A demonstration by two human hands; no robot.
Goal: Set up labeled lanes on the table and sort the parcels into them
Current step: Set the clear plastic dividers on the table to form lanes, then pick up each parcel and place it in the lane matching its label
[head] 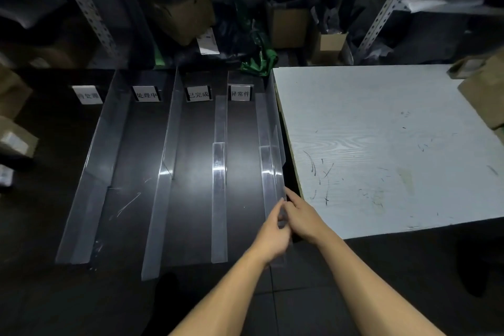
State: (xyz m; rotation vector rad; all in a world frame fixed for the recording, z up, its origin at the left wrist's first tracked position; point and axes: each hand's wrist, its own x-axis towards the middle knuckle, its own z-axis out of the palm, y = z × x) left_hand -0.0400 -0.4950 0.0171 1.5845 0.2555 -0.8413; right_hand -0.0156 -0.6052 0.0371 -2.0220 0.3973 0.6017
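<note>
Dark tabletop (pixel 191 199): four label cards (pixel 144 93) along far edge, clear dividers (pixel 219 199) running far edge to near edge. At right edge, left hand (pixel 272 237) and right hand (pixel 301 215) both pinch near end of rightmost divider (pixel 268 169). White table (pixel 381 144) adjoins right; parcels (pixel 482 84) at its far right corner.

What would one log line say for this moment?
stage: lane setup | both hands: left hand and right hand grip rightmost clear plastic divider strip | dark table: four white labels, no parcels
</note>
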